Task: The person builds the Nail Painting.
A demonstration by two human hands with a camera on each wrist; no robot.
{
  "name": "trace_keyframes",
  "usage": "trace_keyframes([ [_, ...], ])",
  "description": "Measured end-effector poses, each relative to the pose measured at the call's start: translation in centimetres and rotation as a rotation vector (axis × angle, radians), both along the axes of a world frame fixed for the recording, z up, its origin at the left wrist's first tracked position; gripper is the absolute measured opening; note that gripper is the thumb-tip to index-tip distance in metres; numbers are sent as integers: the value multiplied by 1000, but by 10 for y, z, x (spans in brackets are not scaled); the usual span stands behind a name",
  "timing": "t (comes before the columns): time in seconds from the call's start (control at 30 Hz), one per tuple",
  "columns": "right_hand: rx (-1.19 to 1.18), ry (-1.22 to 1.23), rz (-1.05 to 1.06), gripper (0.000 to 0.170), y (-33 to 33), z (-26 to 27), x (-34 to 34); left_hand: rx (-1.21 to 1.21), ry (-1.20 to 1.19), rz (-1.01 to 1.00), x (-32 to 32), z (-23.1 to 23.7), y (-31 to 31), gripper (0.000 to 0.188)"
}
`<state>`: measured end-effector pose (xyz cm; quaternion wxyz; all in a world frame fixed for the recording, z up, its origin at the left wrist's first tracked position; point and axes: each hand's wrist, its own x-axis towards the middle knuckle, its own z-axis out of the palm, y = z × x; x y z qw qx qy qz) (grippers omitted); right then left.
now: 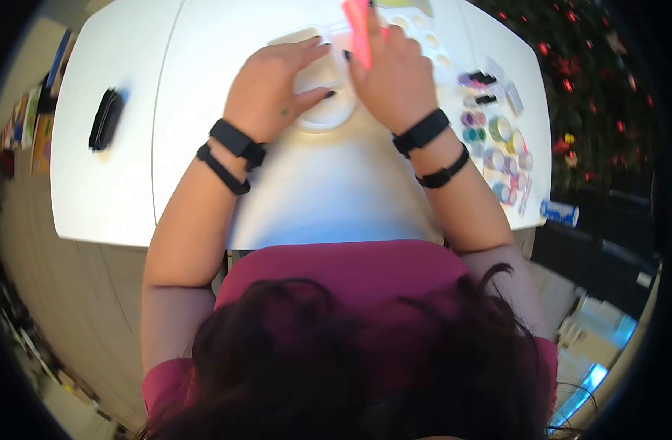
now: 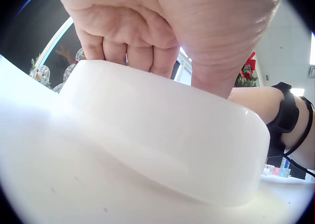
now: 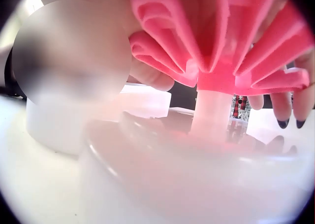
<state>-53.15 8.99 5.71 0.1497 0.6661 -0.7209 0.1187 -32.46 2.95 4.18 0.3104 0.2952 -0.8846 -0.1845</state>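
A white rounded base (image 1: 325, 117) stands on the table in front of the person. My left hand (image 1: 266, 88) spreads over its left part, fingers and thumb apart. Seen from the left wrist, the fingers reach down behind the upper edge of its smooth white wall (image 2: 162, 130). With thumb and fingers my right hand (image 1: 398, 81) holds a bright pink piece (image 1: 359, 37). The right wrist view shows this pink piece (image 3: 216, 76) as a fan of soft looped folds, sitting over a pale upright post (image 3: 211, 113) on the base. Some of the right fingers hang past the folds.
A white tray (image 1: 442, 59) with round wells lies beyond the right hand. Several small colourful pots (image 1: 501, 161) and black-capped bottles (image 1: 484, 78) are at the table's right. A black case (image 1: 106, 119) lies far left. A blue can (image 1: 559, 213) is beside the right edge.
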Motion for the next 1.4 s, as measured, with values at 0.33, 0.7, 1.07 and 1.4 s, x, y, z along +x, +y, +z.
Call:
trace_keyframes([
  [0.33, 123, -31, -47, 86, 0, 7, -5, 2, -74, -10, -2, 4, -1, 70],
  [0.7, 197, -485, 57, 82, 9, 39, -29, -87, -1, 152, 10, -18, -24, 56],
  [1.07, 298, -197, -139, 30, 35, 75, -207, 209, 58, 222, 4, -2, -7, 49],
  [1.4, -118, -197, 168, 17, 50, 98, -153, 299, 273, 21, -13, 63, 25, 39],
])
